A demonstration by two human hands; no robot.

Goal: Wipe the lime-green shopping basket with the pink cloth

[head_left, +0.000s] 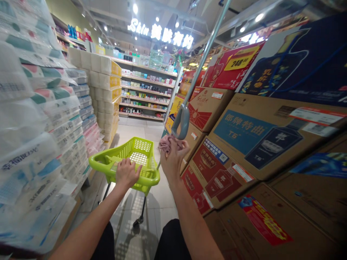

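Observation:
A lime-green shopping cart (145, 148) with a perforated basket stands just ahead of me. My left hand (127, 173) lies over its near handle, fingers curled across the edge. My right hand (175, 157) is raised beside the cart's right side, closed around a crumpled pinkish cloth (168, 143). Right above that hand is the grey loop handle (181, 121) of a long metal pole (207, 50), which slants up to the top of the view. Whether my fingers also touch the loop, I cannot tell.
Stacked cartons (241, 126) line the right side closely. Packs of tissue paper (29, 126) are piled on the left, with more paper rolls (104, 90) farther on. A tiled aisle (135, 126) runs forward to shelves of small goods (148, 86) under a lit sign (161, 34).

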